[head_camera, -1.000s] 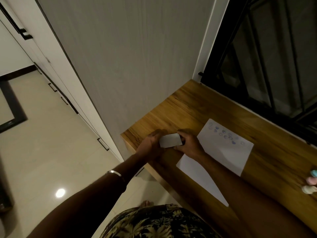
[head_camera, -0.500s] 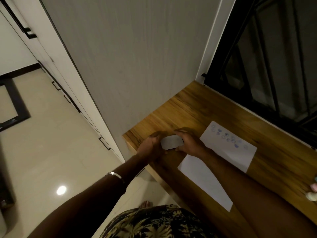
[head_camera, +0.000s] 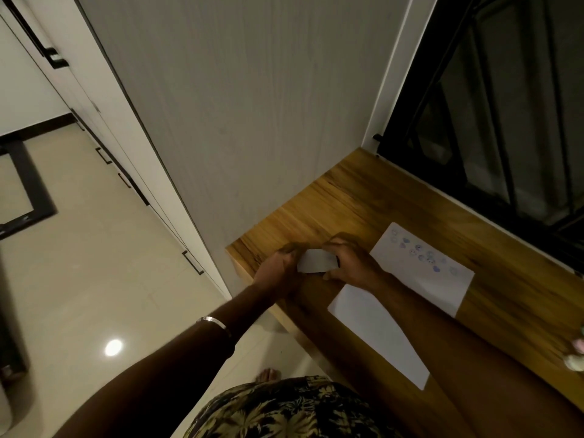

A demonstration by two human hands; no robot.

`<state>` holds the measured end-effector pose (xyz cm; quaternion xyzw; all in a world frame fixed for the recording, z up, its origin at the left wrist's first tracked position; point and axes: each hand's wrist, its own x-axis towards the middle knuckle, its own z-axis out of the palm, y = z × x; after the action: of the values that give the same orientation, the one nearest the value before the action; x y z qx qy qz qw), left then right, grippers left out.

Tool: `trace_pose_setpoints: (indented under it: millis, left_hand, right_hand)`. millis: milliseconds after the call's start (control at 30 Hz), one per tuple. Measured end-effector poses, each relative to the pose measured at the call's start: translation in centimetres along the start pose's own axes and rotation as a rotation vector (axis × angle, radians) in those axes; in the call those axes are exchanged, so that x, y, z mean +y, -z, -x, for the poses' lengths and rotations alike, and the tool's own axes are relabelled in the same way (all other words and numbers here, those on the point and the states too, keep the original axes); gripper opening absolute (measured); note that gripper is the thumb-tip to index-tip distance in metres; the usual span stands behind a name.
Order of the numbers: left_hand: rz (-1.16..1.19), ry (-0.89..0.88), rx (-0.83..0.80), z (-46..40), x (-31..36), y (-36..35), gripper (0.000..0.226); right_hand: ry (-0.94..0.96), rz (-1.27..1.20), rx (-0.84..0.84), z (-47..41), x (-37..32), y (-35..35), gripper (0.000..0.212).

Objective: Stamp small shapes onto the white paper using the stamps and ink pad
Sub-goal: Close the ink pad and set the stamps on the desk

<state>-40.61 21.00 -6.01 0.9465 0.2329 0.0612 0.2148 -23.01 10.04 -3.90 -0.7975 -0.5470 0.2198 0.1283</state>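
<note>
1. We see both hands together near the left end of the wooden desk [head_camera: 363, 197], as in the earlier frames. The left hand [head_camera: 278, 270] and the right hand [head_camera: 350, 263] hold a small white box [head_camera: 317, 261] between them, probably the ink pad.
2. The fingers of both hands are curled around the ends of the box. The grip looks the same as half a second ago. We cannot tell if the box is open or closed.
3. The box is just above the desk, to the left of the white paper [head_camera: 420, 279]. It has stayed almost in the same place compared with one second ago.
4. The paper lies flat on the desk, partly under the right forearm. A group of small blue stamped shapes [head_camera: 420, 252] is near its far edge; their number appears unchanged.
5. Some pastel stamps [head_camera: 576, 358] are at the right border, well apart from the hands. They are more cut off now than before, because the view shifted a little.
</note>
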Motion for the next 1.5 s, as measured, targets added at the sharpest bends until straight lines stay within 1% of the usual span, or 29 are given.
trace_pose_setpoints:
  millis: [133,300,667,900,1000,1167,1333,1500]
  left_hand:
    - [-0.013,-0.018,0.001,0.01,-0.06,-0.20,0.060]
    - [0.002,0.021,-0.013,0.08,-0.06,-0.18,0.071]
    - [-0.002,-0.007,0.015,0.18,0.11,0.23,0.065]
    - [-0.018,0.001,-0.030,0.26,0.13,0.16,0.071]
    - [-0.014,-0.007,-0.040,0.19,-0.13,0.16,0.074]
    - [-0.021,-0.010,-0.044,0.14,-0.33,-0.08,0.072]
    - [-0.049,0.022,-0.065,-0.08,-0.33,-0.35,0.075]
    - [-0.047,0.032,-0.041,-0.22,-0.33,-0.11,0.068]
  right_hand:
    - [-0.011,-0.026,0.023,0.12,0.06,-0.11,0.075]
    - [0.003,-0.061,0.016,0.30,0.09,0.31,0.072]
    - [-0.013,-0.095,-0.004,0.49,-0.27,0.43,0.076]
    - [-0.005,-0.104,-0.023,0.57,-0.27,0.36,0.073]
    - [-0.015,-0.102,-0.033,0.49,-0.31,0.30,0.073]
    - [-0.037,-0.082,-0.052,0.27,-0.45,0.34,0.073]
    - [-0.032,-0.037,-0.057,0.25,-0.54,0.48,0.073]
    - [-0.026,-0.017,-0.067,0.15,-0.63,0.70,0.071]
